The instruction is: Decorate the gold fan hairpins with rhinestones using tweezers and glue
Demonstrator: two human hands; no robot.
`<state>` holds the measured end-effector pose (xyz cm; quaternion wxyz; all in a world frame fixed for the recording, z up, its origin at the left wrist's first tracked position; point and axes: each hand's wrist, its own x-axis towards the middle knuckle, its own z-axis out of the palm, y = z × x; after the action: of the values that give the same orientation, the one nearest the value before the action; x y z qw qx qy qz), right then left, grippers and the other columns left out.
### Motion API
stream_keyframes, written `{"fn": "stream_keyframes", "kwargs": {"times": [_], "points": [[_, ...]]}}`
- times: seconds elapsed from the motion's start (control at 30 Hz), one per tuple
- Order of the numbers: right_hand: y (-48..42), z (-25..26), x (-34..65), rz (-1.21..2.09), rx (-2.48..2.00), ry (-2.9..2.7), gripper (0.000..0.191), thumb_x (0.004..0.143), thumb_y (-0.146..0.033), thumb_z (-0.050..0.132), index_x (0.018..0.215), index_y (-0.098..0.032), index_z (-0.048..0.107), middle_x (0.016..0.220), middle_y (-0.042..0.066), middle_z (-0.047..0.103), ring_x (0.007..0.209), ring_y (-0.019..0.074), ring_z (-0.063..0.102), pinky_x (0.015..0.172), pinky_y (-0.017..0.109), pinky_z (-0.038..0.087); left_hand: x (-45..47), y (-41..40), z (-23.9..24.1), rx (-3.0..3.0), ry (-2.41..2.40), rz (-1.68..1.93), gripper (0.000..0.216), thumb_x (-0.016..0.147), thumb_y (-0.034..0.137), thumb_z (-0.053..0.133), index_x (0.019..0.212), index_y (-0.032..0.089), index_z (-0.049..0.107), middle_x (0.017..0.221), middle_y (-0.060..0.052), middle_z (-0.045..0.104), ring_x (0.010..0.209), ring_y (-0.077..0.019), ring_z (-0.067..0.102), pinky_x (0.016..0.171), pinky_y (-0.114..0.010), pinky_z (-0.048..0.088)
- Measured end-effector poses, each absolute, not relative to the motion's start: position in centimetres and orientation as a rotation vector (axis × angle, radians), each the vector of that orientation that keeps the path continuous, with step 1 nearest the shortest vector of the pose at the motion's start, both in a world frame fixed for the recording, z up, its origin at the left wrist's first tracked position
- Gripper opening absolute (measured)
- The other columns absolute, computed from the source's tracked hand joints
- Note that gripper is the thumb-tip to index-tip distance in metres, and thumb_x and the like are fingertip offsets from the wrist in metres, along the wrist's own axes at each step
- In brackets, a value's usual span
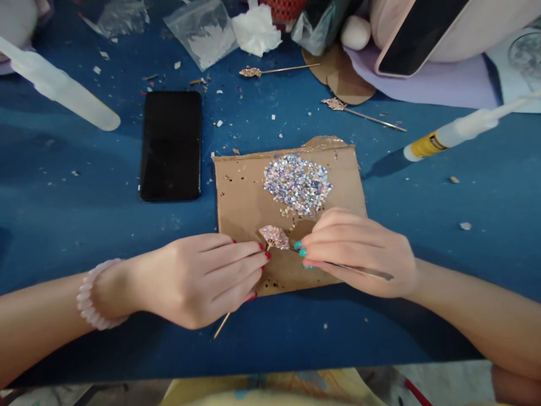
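Note:
My left hand (198,276) is closed on a hairpin whose fan-shaped head (274,237) is covered in small pinkish, glittering chips. The hairpin's thin stick (222,326) pokes out below the palm. In my right hand (359,251) a slim metal pair of tweezers (372,272) is pinched, its tip reaching the right edge of the fan. Whether the tip grips a chip is too small to tell. Beneath both hands lies a piece of cardboard (240,208), and on it, beyond the fan, is a pile of iridescent chips (298,183).
A black phone (170,146) lies left of the cardboard. Two more glittered hairpins (251,72) (336,104) rest farther back. Glue bottles (71,93) (426,145) stand at left and right. Plastic bags (207,34), crumpled tissue (257,31) and a pink-framed phone (416,34) are along the back.

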<state>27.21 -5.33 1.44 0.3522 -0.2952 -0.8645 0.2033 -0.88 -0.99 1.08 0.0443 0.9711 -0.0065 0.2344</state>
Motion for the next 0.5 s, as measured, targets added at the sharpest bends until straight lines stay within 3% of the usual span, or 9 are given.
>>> {"fn": "stream_keyframes", "kwargs": {"times": [0.5], "points": [[-5.25,1.2,27.15,0.503,-0.798,-2.167,0.006,0.097,-0.013,0.063,0.097,-0.018,0.066,0.084,0.005,0.075,0.077,0.0145,0.068,0.072,0.031,0.062,-1.04,-0.92,1.2,2.978,-0.027,0.659,0.022,0.103,0.019,0.055,0.097,0.014,0.076,0.11,-0.007,0.08,0.106,-0.0199,0.073,0.08,-0.03,0.058]]}}
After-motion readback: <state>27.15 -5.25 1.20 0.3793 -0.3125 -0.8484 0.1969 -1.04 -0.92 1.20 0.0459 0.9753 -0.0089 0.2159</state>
